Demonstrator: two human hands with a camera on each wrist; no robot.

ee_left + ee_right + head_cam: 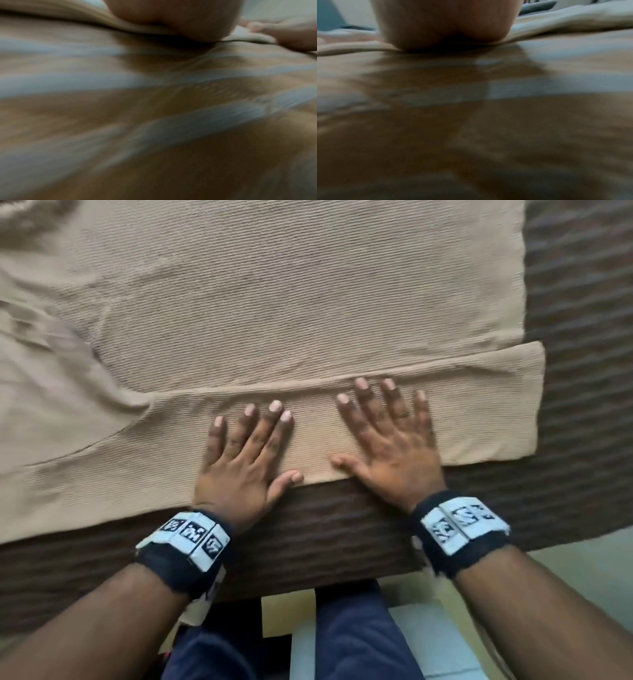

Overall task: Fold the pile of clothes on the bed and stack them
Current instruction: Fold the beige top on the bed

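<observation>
A tan ribbed knit garment [274, 302] lies spread flat on the bed. Its long sleeve [479, 412] is folded across the near edge of the body. My left hand [246, 446] lies flat on the sleeve with straight, spread fingers. My right hand [390, 433] presses flat on the same sleeve just to the right, fingers spread. In the left wrist view only the heel of the left hand [173, 19] shows on blurred tan cloth [51, 9]. The right wrist view shows the heel of the right hand [447, 24] on the cloth [573, 17].
The bed has a brown striped cover [582, 302] showing at the right and along the near edge [308, 535]. The garment bunches in folds at the left [41, 354]. My legs in dark blue trousers [352, 638] stand against the bed on a pale tiled floor [582, 570].
</observation>
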